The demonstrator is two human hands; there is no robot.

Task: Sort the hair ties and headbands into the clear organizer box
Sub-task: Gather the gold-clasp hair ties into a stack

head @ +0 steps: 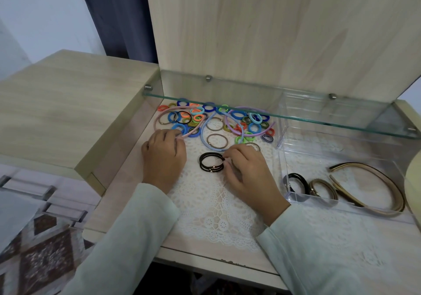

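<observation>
A heap of colourful hair ties [238,114] lies at the back of the desk under a glass shelf, mixed with a pink headband [159,118], a blue headband [203,135] and a purple headband [250,108]. My left hand [164,158] curls its fingers round the near end of the pink headband. My right hand [247,171] pinches a small stack of black hair ties [209,161] on the lace mat. The clear organizer box [282,165] on the right holds black ties [297,179], brown ties [322,186] and tan headbands [376,181].
A glass shelf [296,118] juts out low over the heap and the back of the box. Thin brown ties [217,141] lie loose on the white lace mat [211,203]. A raised wooden cabinet top [68,103] borders the left.
</observation>
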